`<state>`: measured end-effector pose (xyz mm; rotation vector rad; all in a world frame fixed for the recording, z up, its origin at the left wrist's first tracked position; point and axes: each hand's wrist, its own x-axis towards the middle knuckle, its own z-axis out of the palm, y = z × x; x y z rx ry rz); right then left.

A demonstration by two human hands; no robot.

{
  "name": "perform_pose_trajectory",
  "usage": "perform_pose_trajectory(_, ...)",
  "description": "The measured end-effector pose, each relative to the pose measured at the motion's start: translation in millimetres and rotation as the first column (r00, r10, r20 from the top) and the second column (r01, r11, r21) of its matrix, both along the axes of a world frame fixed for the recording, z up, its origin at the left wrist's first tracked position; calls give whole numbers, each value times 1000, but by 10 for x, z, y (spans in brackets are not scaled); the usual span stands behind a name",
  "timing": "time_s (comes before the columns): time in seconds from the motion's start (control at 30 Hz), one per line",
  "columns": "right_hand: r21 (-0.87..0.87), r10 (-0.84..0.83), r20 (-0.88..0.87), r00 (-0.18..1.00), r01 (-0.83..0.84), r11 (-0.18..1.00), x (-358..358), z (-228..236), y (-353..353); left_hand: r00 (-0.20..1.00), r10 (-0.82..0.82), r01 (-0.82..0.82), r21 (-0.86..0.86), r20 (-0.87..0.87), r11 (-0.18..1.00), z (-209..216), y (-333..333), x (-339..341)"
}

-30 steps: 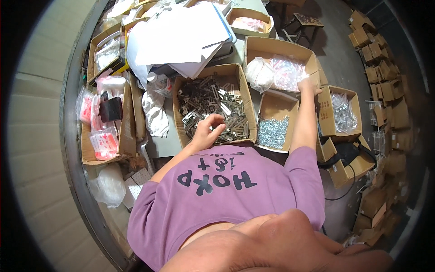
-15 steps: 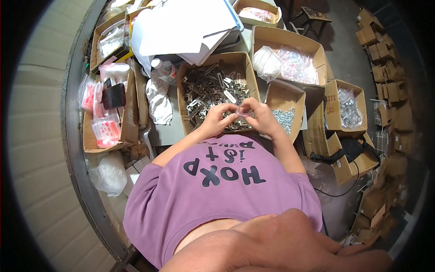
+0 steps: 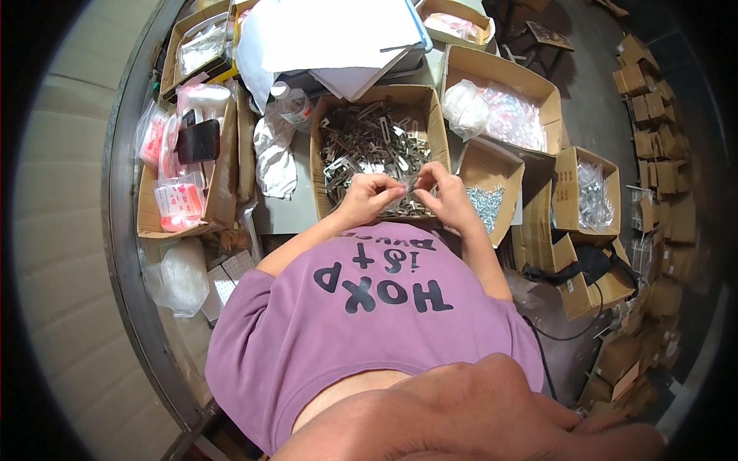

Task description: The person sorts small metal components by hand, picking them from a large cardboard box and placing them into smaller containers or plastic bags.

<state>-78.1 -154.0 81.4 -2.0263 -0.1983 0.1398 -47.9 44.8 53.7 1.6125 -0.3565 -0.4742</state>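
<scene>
My left hand (image 3: 369, 201) and my right hand (image 3: 446, 198) meet over the near side of a cardboard box (image 3: 437, 131). Slotted metal plates (image 3: 367, 146) fill that box in a loose pile. Fingertips of both hands pinch a small clear plastic bag (image 3: 399, 204) stretched between them; whether anything is inside it is too small to tell. To the right of my right hand stands a smaller box (image 3: 493, 157) with silvery screws (image 3: 486, 206) heaped at its near end.
Left, a box (image 3: 221, 184) holds red-printed plastic bags and a dark phone (image 3: 198, 141). A bottle (image 3: 290, 104) and white cloth (image 3: 274, 157) lie beside the metal plates. Papers (image 3: 323, 38) cover the far side. More boxes (image 3: 547, 92) of bagged parts stand right.
The view has shifted slightly, moving the boxes a little rightward in the picture. Both hands still pinch the bag, its opening less plainly visible now.
</scene>
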Motion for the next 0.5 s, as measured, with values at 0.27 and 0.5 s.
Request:
perform_pose_trajectory(0.27,-55,-8,134,991,16,998,-1,113,-33,977,121,-129,37,175,991,-48,3,69)
perform_pose_trajectory(0.5,-126,165,194,967,-142,982,-24,220,134,945,1,-77,217,328,973,11,49,55)
